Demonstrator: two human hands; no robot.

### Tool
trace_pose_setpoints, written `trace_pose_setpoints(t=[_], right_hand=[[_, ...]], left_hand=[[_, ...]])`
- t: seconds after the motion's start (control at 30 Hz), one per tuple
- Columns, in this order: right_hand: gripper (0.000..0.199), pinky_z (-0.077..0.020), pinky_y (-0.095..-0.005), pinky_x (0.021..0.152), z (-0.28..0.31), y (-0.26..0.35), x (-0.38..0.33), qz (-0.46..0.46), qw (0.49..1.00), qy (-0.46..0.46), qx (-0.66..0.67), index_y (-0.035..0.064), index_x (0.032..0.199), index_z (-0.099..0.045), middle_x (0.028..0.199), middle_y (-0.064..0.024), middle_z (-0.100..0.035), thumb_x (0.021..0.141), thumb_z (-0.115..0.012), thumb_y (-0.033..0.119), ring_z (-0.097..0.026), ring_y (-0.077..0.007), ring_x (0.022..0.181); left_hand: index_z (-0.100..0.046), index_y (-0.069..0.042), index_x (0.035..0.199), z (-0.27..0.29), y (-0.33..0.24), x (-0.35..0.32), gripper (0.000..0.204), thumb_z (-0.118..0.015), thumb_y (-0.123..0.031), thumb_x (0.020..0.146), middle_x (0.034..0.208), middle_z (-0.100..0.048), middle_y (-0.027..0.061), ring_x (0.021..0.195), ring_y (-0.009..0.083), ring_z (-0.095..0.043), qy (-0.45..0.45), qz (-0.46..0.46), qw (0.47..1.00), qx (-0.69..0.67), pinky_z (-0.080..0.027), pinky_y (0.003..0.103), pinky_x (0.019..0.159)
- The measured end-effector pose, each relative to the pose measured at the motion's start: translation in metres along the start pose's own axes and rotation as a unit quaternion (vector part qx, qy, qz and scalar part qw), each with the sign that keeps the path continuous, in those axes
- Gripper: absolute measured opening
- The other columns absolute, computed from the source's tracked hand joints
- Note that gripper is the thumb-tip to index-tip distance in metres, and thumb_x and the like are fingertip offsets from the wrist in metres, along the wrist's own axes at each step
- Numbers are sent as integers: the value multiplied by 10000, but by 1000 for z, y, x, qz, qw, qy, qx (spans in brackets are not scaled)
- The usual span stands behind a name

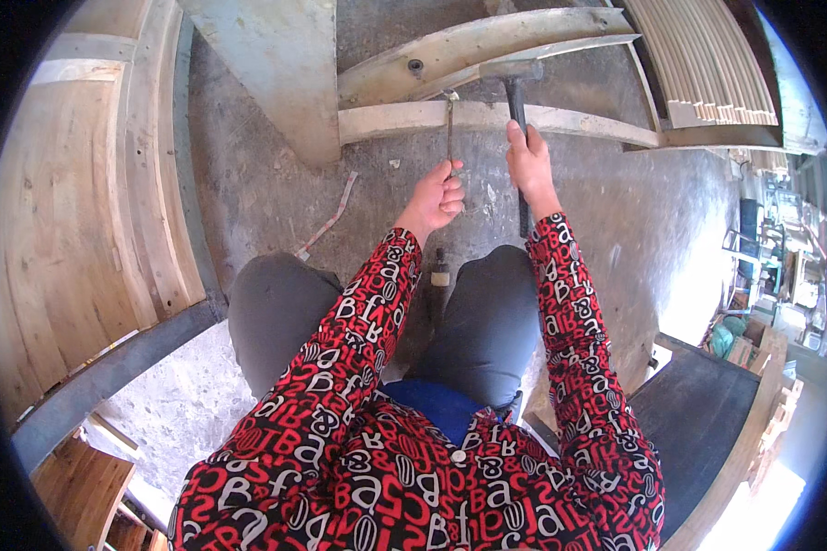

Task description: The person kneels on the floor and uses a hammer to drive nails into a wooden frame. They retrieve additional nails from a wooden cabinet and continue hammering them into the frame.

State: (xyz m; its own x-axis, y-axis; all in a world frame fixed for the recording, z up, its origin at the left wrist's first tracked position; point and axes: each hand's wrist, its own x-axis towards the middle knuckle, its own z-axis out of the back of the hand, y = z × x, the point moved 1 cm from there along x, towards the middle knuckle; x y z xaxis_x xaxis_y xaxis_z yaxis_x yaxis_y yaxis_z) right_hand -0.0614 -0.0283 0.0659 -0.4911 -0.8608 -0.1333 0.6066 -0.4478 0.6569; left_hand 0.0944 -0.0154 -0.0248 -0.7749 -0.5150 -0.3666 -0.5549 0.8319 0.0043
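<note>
My right hand (pixel 529 163) is closed around the dark handle of a hammer (pixel 512 70), whose head lies over the long pale bar beyond. Just to its left, my left hand (pixel 438 198) grips a thin metal rod (pixel 449 133) between thumb and fingers. The rod stands out away from me, and its small shiny tip reaches the edge of the pale bar (pixel 390 121). I cannot make out the exact kind of rod. A gap separates the hammer head from the rod tip.
A wide curved beam (pixel 404 66) with a round hole lies behind the bar. Stacked wooden slats (pixel 712 64) are at far right, and a large wooden panel (pixel 60 230) is at left. A white-and-red strip (pixel 329 220) and a small bottle-like item (pixel 440 274) lie on the floor.
</note>
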Motion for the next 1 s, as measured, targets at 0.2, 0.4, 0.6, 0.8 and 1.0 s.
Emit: trace_pose_setpoints(t=[0.2, 0.4, 0.6, 0.8, 1.0], right_hand=[[549, -432, -503, 756, 0, -1, -4, 37, 991, 61, -111, -35, 867, -570, 864, -314, -584, 858, -474, 506, -561, -459, 906], [534, -447, -394, 583, 17, 18, -1, -35, 995, 1, 94, -14, 769, -530, 610, -150, -559, 869, -487, 509, -574, -274, 591], [493, -442, -381, 598, 21, 7, -12, -7, 999, -26, 44, -5, 775, -527, 623, -152, -557, 866, -515, 479, -565, -263, 606], [457, -433, -383, 577, 30, 18, -20, 39, 997, -42, 46, 2, 777, -520, 604, -143, -544, 868, -534, 450, -549, -275, 578], [492, -455, -440, 650, 1, 13, -4, 62, 997, -33, 31, -4, 886, -558, 695, -216, -589, 863, -502, 484, -593, -370, 678]], left_hand=[[-506, -161, 988, 0, -1, -1, 184, -493, -333, 923, 575, -300, -65, 439, 49, -246, -6, -8, 1000, 28, -189, 196, 353], [-470, -173, 971, -7, 5, 0, 172, -484, -339, 931, 583, -312, -62, 439, 51, -247, -53, -48, 996, 58, -192, 195, 360], [-438, -170, 925, -22, 15, 9, 166, -464, -333, 942, 587, -315, -58, 439, 57, -251, -70, -91, 986, 123, -198, 203, 364], [-422, -161, 908, -8, 11, 11, 172, -438, -326, 952, 608, -324, -48, 452, 62, -243, -81, -79, 986, 121, -188, 206, 366], [-420, -164, 912, -2, 10, 9, 172, -411, -330, 958, 600, -323, -49, 452, 65, -261, -146, -121, 955, 230, -181, 211, 369]])
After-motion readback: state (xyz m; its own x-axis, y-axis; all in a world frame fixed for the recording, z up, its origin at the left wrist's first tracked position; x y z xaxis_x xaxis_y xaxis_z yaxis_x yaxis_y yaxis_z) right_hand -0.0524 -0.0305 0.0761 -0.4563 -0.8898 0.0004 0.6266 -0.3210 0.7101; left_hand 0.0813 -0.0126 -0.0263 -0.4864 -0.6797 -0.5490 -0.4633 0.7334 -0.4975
